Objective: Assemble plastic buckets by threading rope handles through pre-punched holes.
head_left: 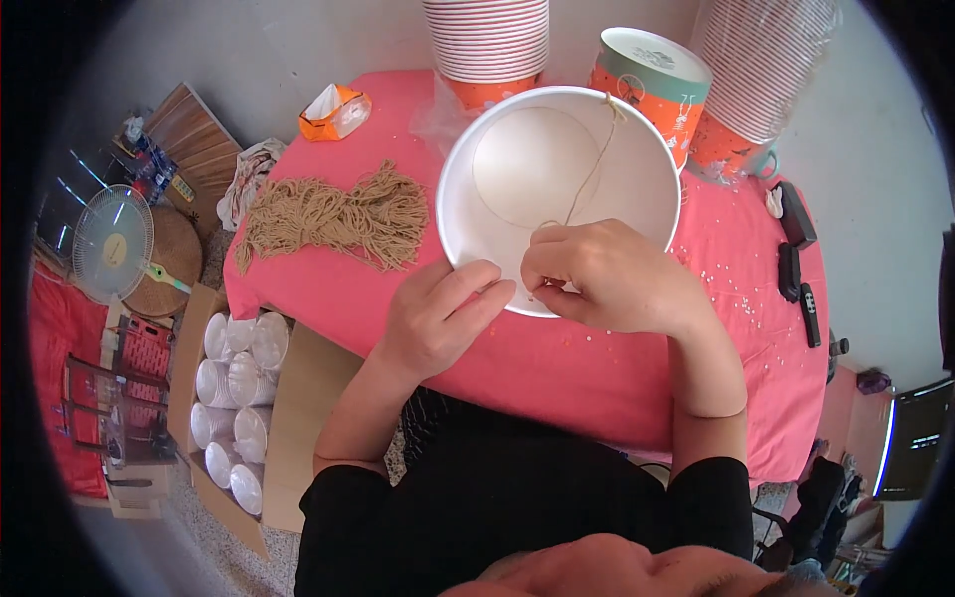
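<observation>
A large white paper bucket (637, 179) is tilted toward me over the pink table (557, 368), its open mouth facing up. My left hand (438, 318) grips its near rim. My right hand (607, 274) rests on the near rim and pinches a thin tan string (592, 169) that runs up across the inside to the far rim, where it is tied. A pile of the same tan strings (338, 214) lies on the table to the left.
Stacks of orange and white paper buckets (487, 45) (756, 70) and one upside-down bucket (652, 80) stand at the table's back. An orange packet (333, 109), black tools (796, 259) at right. A cardboard box of white cups (234, 398) and a fan (111, 244) sit on the floor at left.
</observation>
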A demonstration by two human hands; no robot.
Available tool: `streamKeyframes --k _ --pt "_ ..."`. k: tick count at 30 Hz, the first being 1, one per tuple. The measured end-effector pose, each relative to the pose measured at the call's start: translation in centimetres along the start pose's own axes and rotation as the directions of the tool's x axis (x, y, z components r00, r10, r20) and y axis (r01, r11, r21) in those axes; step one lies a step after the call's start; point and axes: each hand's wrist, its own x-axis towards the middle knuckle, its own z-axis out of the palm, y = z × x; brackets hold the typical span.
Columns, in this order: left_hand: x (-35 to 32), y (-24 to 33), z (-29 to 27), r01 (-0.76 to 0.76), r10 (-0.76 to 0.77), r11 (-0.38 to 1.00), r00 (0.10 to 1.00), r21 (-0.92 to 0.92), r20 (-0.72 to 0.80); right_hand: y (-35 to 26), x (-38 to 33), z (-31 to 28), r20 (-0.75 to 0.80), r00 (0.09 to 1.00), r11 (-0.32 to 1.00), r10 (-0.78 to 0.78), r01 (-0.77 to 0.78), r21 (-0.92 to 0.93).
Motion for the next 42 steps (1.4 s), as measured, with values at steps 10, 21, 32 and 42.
streamKeyframes --k 10,21,32,42 --pt "-0.4 -1.0 0.3 0.202 -0.189 0.971 0.976 -0.127 0.109 1.8 0.5 0.5 0.061 0.996 0.972 -0.063 0.048 0.229" --pt "-2.3 0.0 2.3 0.478 -0.497 0.821 0.867 -0.312 0.019 3.0 0.9 0.3 0.075 0.995 0.962 0.071 -0.089 0.259" --pt "-1.8 -0.1 4.0 0.532 -0.584 0.698 0.81 -0.479 0.048 2.6 0.8 -0.1 0.163 0.962 0.869 0.218 -0.268 0.416" --pt "-2.5 -2.9 1.5 0.259 -0.844 -0.117 0.483 -0.959 0.233 3.5 0.4 -1.0 0.09 0.952 0.799 0.292 -0.294 0.525"
